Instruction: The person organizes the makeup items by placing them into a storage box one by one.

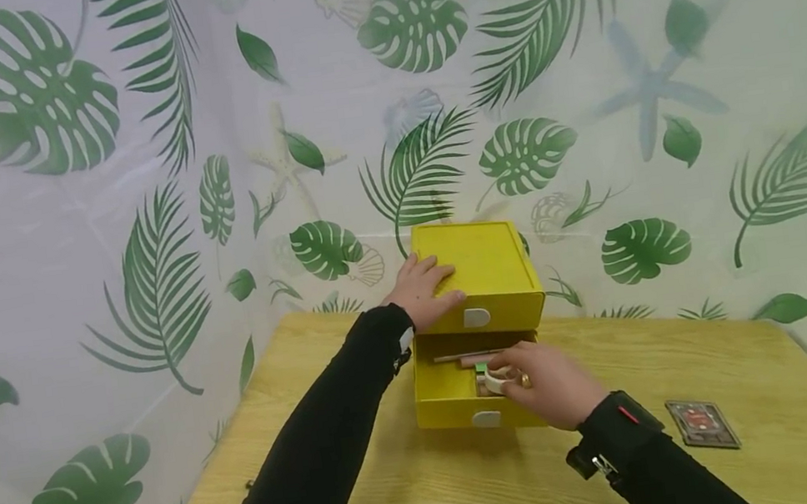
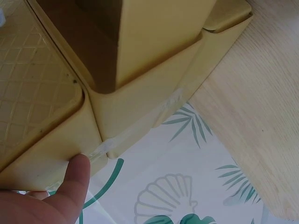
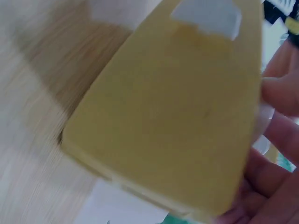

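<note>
A yellow two-drawer box (image 1: 475,256) stands on the table with its lower drawer (image 1: 448,413) pulled out. My left hand (image 1: 423,291) rests on the top's left edge, fingers spread; the left wrist view shows a fingertip touching the box's side (image 2: 60,144). Over the lower drawer, my right hand (image 1: 551,382) pinches a white ring-shaped roll (image 1: 494,383), which looks like tape. Beside it in the drawer are a small green-topped item (image 1: 480,368) and thin pinkish sticks (image 1: 462,357). In the right wrist view, the drawer front (image 3: 163,116) hides most of the roll.
A dark patterned card with a red middle (image 1: 703,424) lies on the wooden table (image 1: 434,500), right of the box. Behind the table hangs a white leaf-print sheet (image 1: 334,176). The upper drawer, with a white tab (image 1: 476,317), is pushed in.
</note>
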The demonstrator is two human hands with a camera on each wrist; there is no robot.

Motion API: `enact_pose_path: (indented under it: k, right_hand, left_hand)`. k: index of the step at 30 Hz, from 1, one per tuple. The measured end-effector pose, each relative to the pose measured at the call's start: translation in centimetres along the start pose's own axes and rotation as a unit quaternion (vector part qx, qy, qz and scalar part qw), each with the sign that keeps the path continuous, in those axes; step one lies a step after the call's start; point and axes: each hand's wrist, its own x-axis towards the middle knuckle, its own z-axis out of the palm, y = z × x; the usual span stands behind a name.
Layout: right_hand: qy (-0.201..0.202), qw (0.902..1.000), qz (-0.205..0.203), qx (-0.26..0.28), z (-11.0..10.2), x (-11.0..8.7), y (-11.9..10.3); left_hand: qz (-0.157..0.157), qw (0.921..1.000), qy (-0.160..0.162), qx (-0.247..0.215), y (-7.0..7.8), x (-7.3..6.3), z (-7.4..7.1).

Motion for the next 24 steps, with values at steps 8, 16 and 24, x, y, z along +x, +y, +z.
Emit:
enact_pose_path:
  k: [8, 16, 24]
  right_hand:
    - [-0.052, 0.9939, -0.068, 0.069, 0.0, -2.0, -3.0]
    - [-0.081, 0.9930, -0.067, 0.055, 1.1, -2.6, -2.6]
    - [-0.049, 0.9946, -0.066, 0.063, 2.0, -2.3, -2.2]
  left_hand:
    - [0.006, 1.0000, 0.000, 0.004, -0.1, 0.1, 0.1]
    - [0.012, 0.9999, 0.004, 0.005, 0.1, 0.2, 0.1]
    - [0.006, 1.0000, 0.001, 0.005, 0.1, 0.0, 0.2]
